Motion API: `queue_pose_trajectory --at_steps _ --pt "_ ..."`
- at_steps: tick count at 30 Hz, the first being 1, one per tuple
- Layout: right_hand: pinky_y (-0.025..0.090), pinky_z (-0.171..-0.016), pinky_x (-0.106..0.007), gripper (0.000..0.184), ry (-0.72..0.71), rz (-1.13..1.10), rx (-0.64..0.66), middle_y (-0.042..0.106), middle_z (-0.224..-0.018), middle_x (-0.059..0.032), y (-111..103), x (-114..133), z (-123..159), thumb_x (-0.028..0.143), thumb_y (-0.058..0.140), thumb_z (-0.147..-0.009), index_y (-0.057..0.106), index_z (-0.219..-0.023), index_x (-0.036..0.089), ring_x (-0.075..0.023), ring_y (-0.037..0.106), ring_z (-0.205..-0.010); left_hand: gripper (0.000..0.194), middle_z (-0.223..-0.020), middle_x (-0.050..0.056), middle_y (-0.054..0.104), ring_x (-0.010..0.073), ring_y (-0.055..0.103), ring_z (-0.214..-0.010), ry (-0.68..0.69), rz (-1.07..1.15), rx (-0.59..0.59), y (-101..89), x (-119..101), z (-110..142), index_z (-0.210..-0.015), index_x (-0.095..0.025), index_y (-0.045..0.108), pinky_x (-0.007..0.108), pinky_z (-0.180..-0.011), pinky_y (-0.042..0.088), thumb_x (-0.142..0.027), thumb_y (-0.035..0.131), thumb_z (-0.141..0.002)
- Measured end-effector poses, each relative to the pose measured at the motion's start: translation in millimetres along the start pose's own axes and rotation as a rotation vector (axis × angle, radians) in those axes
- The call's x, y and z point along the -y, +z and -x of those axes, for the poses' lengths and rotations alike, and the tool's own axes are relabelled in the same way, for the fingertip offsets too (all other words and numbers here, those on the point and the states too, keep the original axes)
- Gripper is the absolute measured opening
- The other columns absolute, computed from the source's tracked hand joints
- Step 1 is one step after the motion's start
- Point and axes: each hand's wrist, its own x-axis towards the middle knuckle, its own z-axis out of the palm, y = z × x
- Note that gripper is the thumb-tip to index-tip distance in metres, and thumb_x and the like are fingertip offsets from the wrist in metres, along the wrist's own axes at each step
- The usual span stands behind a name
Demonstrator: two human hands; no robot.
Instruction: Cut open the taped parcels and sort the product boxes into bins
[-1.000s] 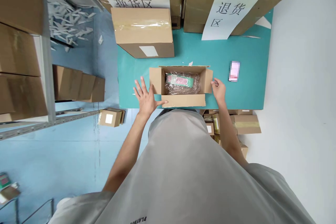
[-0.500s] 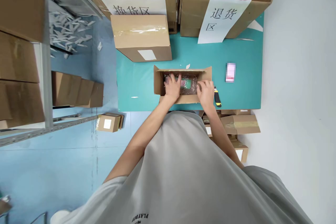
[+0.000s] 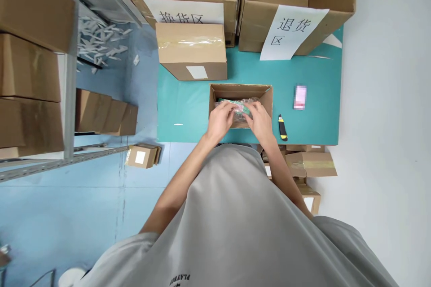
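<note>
An opened small cardboard box (image 3: 269, 98) stands on the table's near side, facing me. Inside it, a green and pink item wrapped in clear plastic (image 3: 241, 107) is tilted up towards the opening. My left hand (image 3: 218, 122) is closed on the left part of this wrapped package, fingertips on its top. My right hand (image 3: 260, 123) grips its right part, thumb turned inward. The package's lower side is hidden by my hands and the box. To the right of the box lies a black and yellow utility knife (image 3: 282, 128), touched by neither hand.
Two large open cartons with paper signs (image 3: 188, 6) (image 3: 289, 31) stand at the back of the green table (image 3: 313, 76). A taped box (image 3: 191, 54) sits before the left one. A small blurred pink item (image 3: 300, 97) lies at right. Shelves with boxes (image 3: 30, 67) flank the left.
My left hand has gone from spread on the package to gripping it, and my right hand has come from the box's edge onto it. The package now tilts upward. The view has shifted slightly.
</note>
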Motion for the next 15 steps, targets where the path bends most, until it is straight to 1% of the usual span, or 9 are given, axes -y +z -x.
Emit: queue_pose_trajectory --at_steps 2,4,6,7,9,10,12,13,15 --pt "0.064 -0.106 -0.047 0.038 -0.043 -0.045 -0.088 0.07 -0.128 -0.0119 -14 18 -2 0.033 0.05 -0.117 0.075 -0.146 0.032 -0.0326 0.07 -0.123 0.029 -0.122 0.008 0.079 0.0229 0.075 -0.109 0.06 0.117 -0.146 -31.6 -6 15 -0.127 -0.022 0.079 0.036 -0.099 0.063 -0.017 0.056 -0.11" --pt "0.064 -0.107 -0.048 0.038 -0.112 -0.075 -0.174 0.069 -0.124 -0.0108 -24 44 -9 0.034 0.047 -0.119 0.077 -0.141 0.034 -0.0319 0.069 -0.121 0.028 -0.12 0.007 0.079 0.0212 0.075 -0.106 0.095 0.175 -0.281 -66.8 -10 28 -0.132 -0.025 0.077 0.034 -0.096 0.064 -0.023 0.059 -0.112" --pt "0.063 -0.11 -0.049 0.041 -0.212 -0.11 -0.223 0.067 -0.13 -0.0098 -27 79 -22 0.033 0.043 -0.119 0.072 -0.148 0.038 -0.0319 0.068 -0.128 0.027 -0.118 0.006 0.077 0.0205 0.075 -0.106 0.093 0.176 -0.407 -100.5 -9 42 -0.133 -0.028 0.077 0.033 -0.091 0.066 -0.028 0.061 -0.112" --pt "0.062 -0.112 -0.05 0.043 -0.268 -0.13 -0.232 0.066 -0.135 -0.0091 -25 100 -31 0.032 0.042 -0.119 0.068 -0.153 0.039 -0.0322 0.066 -0.133 0.025 -0.117 0.006 0.075 0.0203 0.075 -0.106 0.076 0.167 -0.471 -114.8 -5 49 -0.132 -0.029 0.077 0.032 -0.089 0.067 -0.031 0.062 -0.112" --pt "0.063 -0.113 -0.052 0.046 -0.374 -0.166 -0.211 0.062 -0.145 -0.008 -13 142 -53 0.03 0.04 -0.119 0.06 -0.16 0.039 -0.0335 0.061 -0.142 0.022 -0.117 0.006 0.073 0.0198 0.074 -0.104 0.018 0.152 -0.604 -134.9 10 63 -0.128 -0.03 0.078 0.03 -0.083 0.067 -0.033 0.065 -0.111" --pt "0.064 -0.112 -0.052 0.046 -0.407 -0.167 -0.18 0.061 -0.149 -0.0075 -3 162 -65 0.027 0.039 -0.119 0.06 -0.158 0.037 -0.0338 0.06 -0.145 0.02 -0.118 0.007 0.072 0.0197 0.074 -0.103 -0.02 0.15 -0.655 -139.6 23 69 -0.127 -0.03 0.078 0.029 -0.08 0.068 -0.035 0.067 -0.111" --pt "0.067 -0.105 -0.048 0.043 -0.444 -0.104 -0.062 0.06 -0.154 -0.0069 21 196 -86 0.018 0.038 -0.117 0.066 -0.147 0.033 -0.0319 0.06 -0.144 0.02 -0.121 0.008 0.072 0.0203 0.075 -0.101 -0.103 0.152 -0.703 -137.2 57 80 -0.124 -0.028 0.077 0.029 -0.077 0.068 -0.038 0.071 -0.108" --pt "0.067 -0.103 -0.045 0.041 -0.457 -0.055 0.015 0.061 -0.155 -0.0074 35 208 -95 0.014 0.04 -0.116 0.069 -0.141 0.03 -0.0306 0.062 -0.141 0.021 -0.121 0.009 0.072 0.021 0.075 -0.101 -0.143 0.152 -0.693 -130.4 77 83 -0.124 -0.027 0.077 0.029 -0.077 0.068 -0.04 0.072 -0.107" --pt "0.066 -0.101 -0.039 0.036 -0.462 0.051 0.167 0.064 -0.154 -0.0091 63 221 -107 0.008 0.047 -0.114 0.071 -0.134 0.025 -0.0281 0.067 -0.135 0.023 -0.118 0.01 0.074 0.0228 0.076 -0.098 -0.249 0.134 -0.67 -108.2 117 87 -0.119 -0.025 0.076 0.034 -0.08 0.07 -0.042 0.073 -0.104"
